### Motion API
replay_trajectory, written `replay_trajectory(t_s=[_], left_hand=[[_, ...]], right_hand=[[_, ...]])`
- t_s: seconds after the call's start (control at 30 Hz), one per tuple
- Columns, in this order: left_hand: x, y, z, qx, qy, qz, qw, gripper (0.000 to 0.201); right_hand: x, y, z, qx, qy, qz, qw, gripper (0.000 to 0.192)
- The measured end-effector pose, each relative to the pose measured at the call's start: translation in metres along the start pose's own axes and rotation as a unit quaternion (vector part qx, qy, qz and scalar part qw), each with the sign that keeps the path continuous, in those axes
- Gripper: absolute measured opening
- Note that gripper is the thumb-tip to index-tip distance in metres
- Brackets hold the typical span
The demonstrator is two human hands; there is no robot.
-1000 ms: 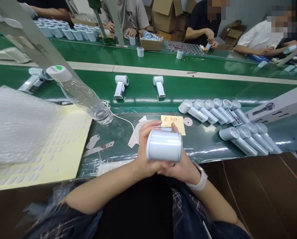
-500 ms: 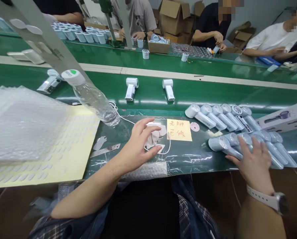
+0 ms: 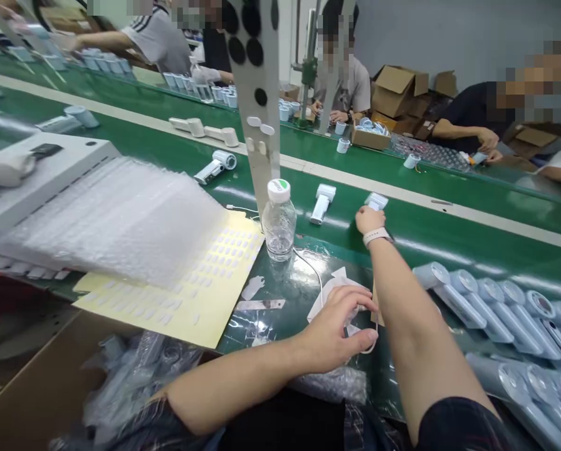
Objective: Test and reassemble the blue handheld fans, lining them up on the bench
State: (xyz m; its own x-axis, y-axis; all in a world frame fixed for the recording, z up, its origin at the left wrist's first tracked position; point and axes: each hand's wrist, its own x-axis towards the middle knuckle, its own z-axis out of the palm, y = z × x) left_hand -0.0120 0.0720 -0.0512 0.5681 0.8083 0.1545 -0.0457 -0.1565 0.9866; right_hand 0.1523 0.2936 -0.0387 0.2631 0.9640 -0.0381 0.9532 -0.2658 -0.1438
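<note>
Where it touched stacked fans before, right hand (image 3: 369, 219) now grips belt fan (image 3: 377, 201).

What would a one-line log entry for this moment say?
right hand: reaching onto green belt, on white handheld device | left hand: on white cable and papers near bottle

The green bench (image 3: 449, 232) carries a yellow sticker sheet (image 3: 205, 294) under a stack of bubble wrap (image 3: 115, 219), with a clear bottle (image 3: 279, 219) standing just beside them. White handheld devices (image 3: 321, 202) lie on the belt, and pale cylinders (image 3: 491, 307), perhaps fans, lie in rows at the right.
</note>
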Motion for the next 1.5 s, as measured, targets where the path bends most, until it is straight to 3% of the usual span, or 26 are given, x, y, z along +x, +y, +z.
replay_trajectory(t_s=[0.1,0.2,0.27,0.33,0.47,0.57,0.63,0.73,0.8,0.9,1.07,1.13,1.23,1.3,1.5], left_hand=[[0.003,-0.007,0.0,-0.096,0.063,-0.031,0.993,0.029],[0.009,-0.014,0.001,-0.206,0.147,-0.085,0.964,0.026],[0.013,-0.016,0.001,-0.293,0.2,-0.119,0.927,0.026],[0.017,-0.017,0.001,-0.369,0.235,-0.155,0.886,0.03],[0.025,-0.017,0.002,-0.456,0.245,-0.164,0.84,0.047],[0.027,-0.019,0.006,-0.483,0.195,-0.141,0.842,0.059],[0.025,-0.023,0.01,-0.484,0.136,-0.149,0.852,0.064],[0.021,-0.027,0.014,-0.46,0.051,-0.168,0.87,0.077],[0.019,-0.029,0.014,-0.432,0.019,-0.165,0.886,0.087],[0.02,-0.026,0.008,-0.391,0.028,-0.111,0.913,0.09],[0.023,-0.015,-0.006,-0.387,0.089,-0.007,0.918,0.091],[0.023,-0.012,-0.009,-0.401,0.117,0.022,0.908,0.088],[0.024,-0.011,-0.011,-0.406,0.144,0.043,0.901,0.082],[0.023,-0.009,-0.01,-0.402,0.153,0.043,0.902,0.082],[0.019,-0.007,-0.013,-0.411,0.153,0.06,0.897,0.082]], right_hand=[[-0.006,-0.058,0.023,0.022,-0.002,0.012,1.0,0.044],[-0.015,-0.08,0.02,0.051,-0.028,-0.024,0.998,0.046],[-0.023,-0.068,0.006,0.075,-0.066,-0.065,0.993,0.035],[-0.042,-0.038,-0.011,0.103,-0.101,-0.108,0.984,0.032],[-0.132,0.031,-0.027,0.141,-0.111,-0.171,0.969,0.03],[-0.211,0.072,-0.02,0.208,-0.046,-0.226,0.951,0.037],[-0.243,0.096,-0.011,0.267,-0.027,-0.248,0.931,0.046],[-0.251,0.124,0.005,0.372,-0.014,-0.186,0.909,0.047],[-0.241,0.132,0.017,0.388,0.024,-0.109,0.915,0.037],[-0.232,0.124,0.031,0.353,0.049,-0.068,0.932,0.022],[-0.263,0.097,0.032,0.409,-0.032,-0.107,0.906,0.017],[-0.28,0.091,0.028,0.461,-0.102,-0.122,0.873,0.023],[-0.291,0.08,0.025,0.565,-0.191,-0.126,0.793,0.035],[-0.292,0.071,0.025,0.615,-0.189,-0.12,0.756,0.031],[-0.296,0.048,0.032,0.672,-0.12,-0.117,0.722,0.043]])
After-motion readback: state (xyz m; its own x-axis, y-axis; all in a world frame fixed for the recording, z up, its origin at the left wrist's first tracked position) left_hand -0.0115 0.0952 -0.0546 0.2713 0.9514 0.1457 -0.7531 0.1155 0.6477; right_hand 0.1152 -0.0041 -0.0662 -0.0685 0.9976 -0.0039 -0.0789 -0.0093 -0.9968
